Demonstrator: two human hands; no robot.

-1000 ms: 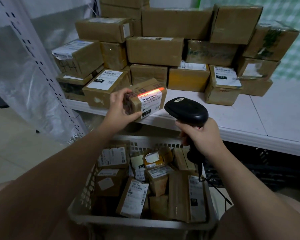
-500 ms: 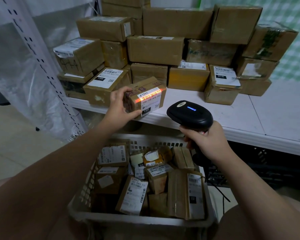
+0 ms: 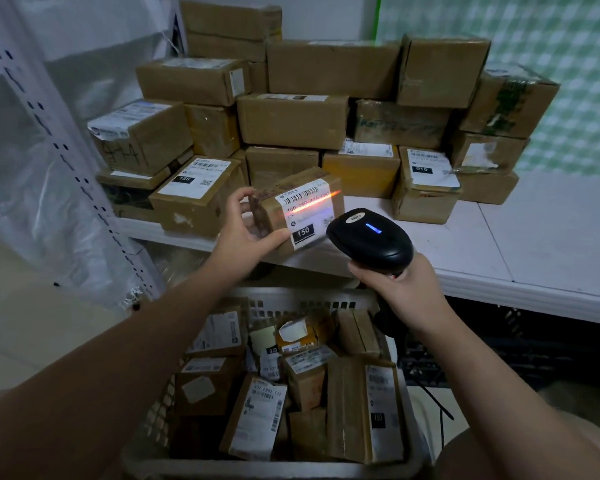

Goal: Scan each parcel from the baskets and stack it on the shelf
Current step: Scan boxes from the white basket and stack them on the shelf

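My left hand (image 3: 243, 233) grips a small brown parcel (image 3: 300, 206) by its left end, above the front edge of the white shelf (image 3: 499, 244). Its white label, marked 150, faces me, and an orange scan line crosses it. To the right, my right hand (image 3: 399, 289) is wrapped round the handle of a black barcode scanner (image 3: 369, 239); a blue light shows on the scanner's head, which points at the label. Below my arms, a grey plastic basket (image 3: 271, 467) holds several labelled parcels (image 3: 257, 415).
Several brown boxes (image 3: 291, 121) are stacked in rows at the back of the shelf. A perforated white upright (image 3: 66, 161) with plastic sheeting stands at the left. A dark crate (image 3: 516, 344) sits under the shelf at the right, and the scanner's cable (image 3: 437, 400) hangs beside the basket.
The scanner has shifted slightly right and down. Its blue light came on. The scan line has slid from the label's top edge to its middle. My left hand kept the parcel nearly still.
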